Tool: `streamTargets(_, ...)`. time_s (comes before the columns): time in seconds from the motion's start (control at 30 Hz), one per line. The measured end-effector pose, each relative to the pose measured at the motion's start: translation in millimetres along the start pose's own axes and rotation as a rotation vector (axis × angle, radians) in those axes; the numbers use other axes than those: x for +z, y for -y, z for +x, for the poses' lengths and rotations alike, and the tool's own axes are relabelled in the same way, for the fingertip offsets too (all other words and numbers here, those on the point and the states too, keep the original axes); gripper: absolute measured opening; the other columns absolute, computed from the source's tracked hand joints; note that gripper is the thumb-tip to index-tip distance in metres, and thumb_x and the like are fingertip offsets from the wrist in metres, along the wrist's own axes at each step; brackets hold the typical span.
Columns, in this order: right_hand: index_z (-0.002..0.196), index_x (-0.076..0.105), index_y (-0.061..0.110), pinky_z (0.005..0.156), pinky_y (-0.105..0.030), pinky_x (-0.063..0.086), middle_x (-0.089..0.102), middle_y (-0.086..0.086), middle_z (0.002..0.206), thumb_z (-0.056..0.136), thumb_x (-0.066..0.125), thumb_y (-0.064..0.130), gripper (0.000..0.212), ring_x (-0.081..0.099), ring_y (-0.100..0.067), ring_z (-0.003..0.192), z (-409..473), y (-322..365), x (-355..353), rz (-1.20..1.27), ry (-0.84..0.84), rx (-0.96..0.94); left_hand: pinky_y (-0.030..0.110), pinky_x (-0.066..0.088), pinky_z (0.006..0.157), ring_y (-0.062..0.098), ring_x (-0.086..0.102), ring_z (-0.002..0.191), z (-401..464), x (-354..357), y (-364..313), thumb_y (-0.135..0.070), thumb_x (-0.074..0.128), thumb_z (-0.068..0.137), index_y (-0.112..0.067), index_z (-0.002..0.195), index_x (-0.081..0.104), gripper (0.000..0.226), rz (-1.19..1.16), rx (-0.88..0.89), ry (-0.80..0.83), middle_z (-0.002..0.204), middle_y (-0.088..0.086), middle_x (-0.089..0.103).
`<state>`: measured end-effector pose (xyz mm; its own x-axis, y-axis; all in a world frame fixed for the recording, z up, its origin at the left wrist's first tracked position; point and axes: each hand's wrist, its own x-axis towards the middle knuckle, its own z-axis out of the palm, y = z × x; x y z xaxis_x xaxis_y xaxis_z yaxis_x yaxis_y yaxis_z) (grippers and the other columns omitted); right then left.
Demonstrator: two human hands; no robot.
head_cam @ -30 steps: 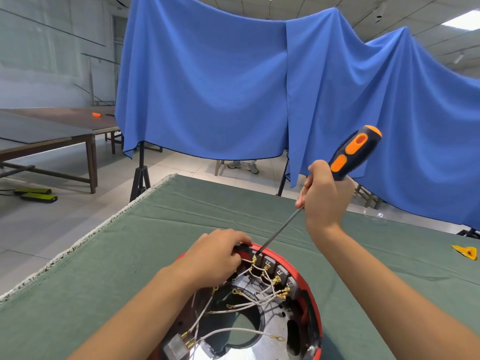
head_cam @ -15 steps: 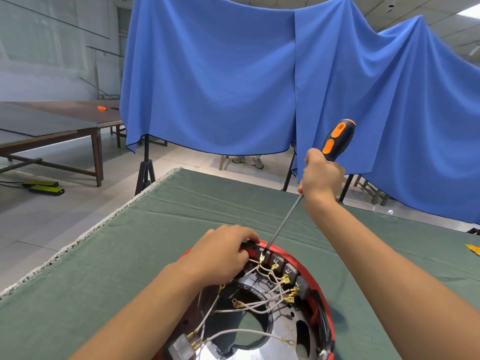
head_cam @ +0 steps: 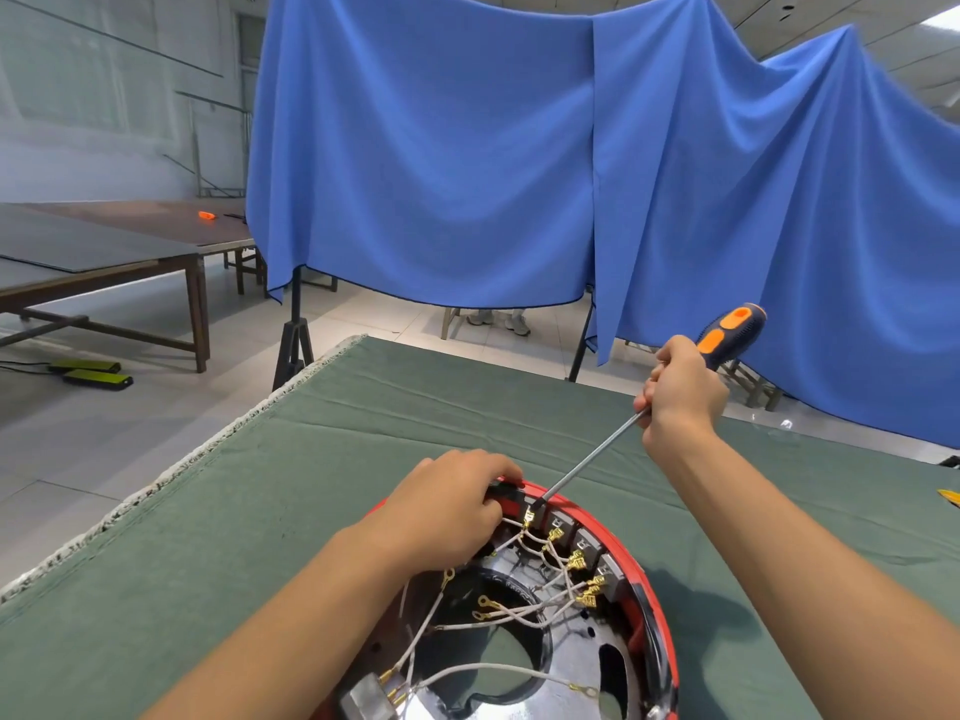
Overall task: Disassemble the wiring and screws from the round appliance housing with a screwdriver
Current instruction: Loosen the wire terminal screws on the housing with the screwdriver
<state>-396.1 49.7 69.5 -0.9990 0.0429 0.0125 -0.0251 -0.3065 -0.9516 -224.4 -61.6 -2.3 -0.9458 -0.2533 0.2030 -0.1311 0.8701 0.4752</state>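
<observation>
**Right hand grips screwdriver, tip at the housing rim**

The right hand (head_cam: 680, 389) is wrapped in a full fist round the lower part of the screwdriver (head_cam: 727, 332) handle, which is dark with orange inserts and sticks out above the fist, tilted up and to the right. The bare metal shaft runs down and to the left from the fist, and its tip sits at the inner far rim of the housing (head_cam: 657, 605), at the first of a row of grey terminal blocks, just beside a brass connector.

The left hand (head_cam: 447, 506) rests over the far left edge of the housing with its fingers curled onto the rim, holding it. Its fingertips lie just left of the screwdriver tip.

The housing is round with a red outer ring and a shiny metal inside, open side up. It lies on the green cloth (head_cam: 208, 537) at the near edge of the view, between the two forearms. White wires (head_cam: 498, 667) with brass ring and spade ends cross loosely inside it; several run to the terminal blocks along the right rim, others lie free over the central opening.

A blue drape (head_cam: 441, 148) hangs behind the table. A wooden table (head_cam: 104, 252) stands well apart on the left, with a small orange object (head_cam: 206, 215) on it.
</observation>
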Motion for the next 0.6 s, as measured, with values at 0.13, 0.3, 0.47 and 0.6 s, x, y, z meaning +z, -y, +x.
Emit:
streamTargets(0.13, 0.058, 0.040, 0.014, 0.035, -0.016, 0.027, 0.035, 0.008, 0.035, 0.075, 0.051, 0.012, 0.021, 0.028, -0.011, 0.026, -13.2, 4.4, -14.1, 0.104, 0.007, -0.070, 0.038, 0.035, 0.105, 0.015, 0.046, 0.123, -1.0, 0.0, 0.2, -0.013, 0.045, 0.089, -0.029, 0.131, 0.046, 0.046, -0.037, -0.018, 0.003, 0.134, -0.007, 0.053)
streamTargets(0.3, 0.056, 0.037, 0.014, 0.034, -0.016, 0.025, 0.033, 0.005, 0.036, 0.075, 0.051, 0.011, 0.024, 0.028, -0.014, 0.027, -22.8, 6.6, -20.2, 0.175, -0.022, -0.119, 0.042, 0.045, 0.086, 0.026, 0.055, 0.095, -3.4, -1.1, 0.6, -0.010, 0.044, 0.086, -0.025, 0.103, 0.048, 0.022, -0.073, -0.058, -0.002, 0.102, 0.001, 0.061)
streamTargets(0.47, 0.057, 0.036, 0.015, 0.034, -0.018, 0.024, 0.031, 0.006, 0.035, 0.076, 0.051, 0.012, 0.025, 0.026, -0.013, 0.026, -27.7, -1.3, -22.4, 0.149, 0.003, -0.091, 0.037, 0.044, 0.084, 0.023, 0.054, 0.094, -3.9, -2.2, -0.7, -0.007, 0.045, 0.084, -0.021, 0.094, 0.056, 0.020, -0.060, -0.045, -0.021, 0.096, 0.000, 0.060)
streamTargets(0.6, 0.055, 0.035, 0.015, 0.035, -0.018, 0.024, 0.031, 0.003, 0.037, 0.076, 0.051, 0.012, 0.027, 0.027, -0.014, 0.028, -30.3, 2.8, -26.9, 0.194, 0.002, -0.085, 0.035, 0.043, 0.091, 0.017, 0.055, 0.102, -3.3, -2.4, -1.0, -0.006, 0.044, 0.084, -0.023, 0.096, 0.063, 0.028, -0.052, -0.028, -0.010, 0.107, -0.004, 0.062)
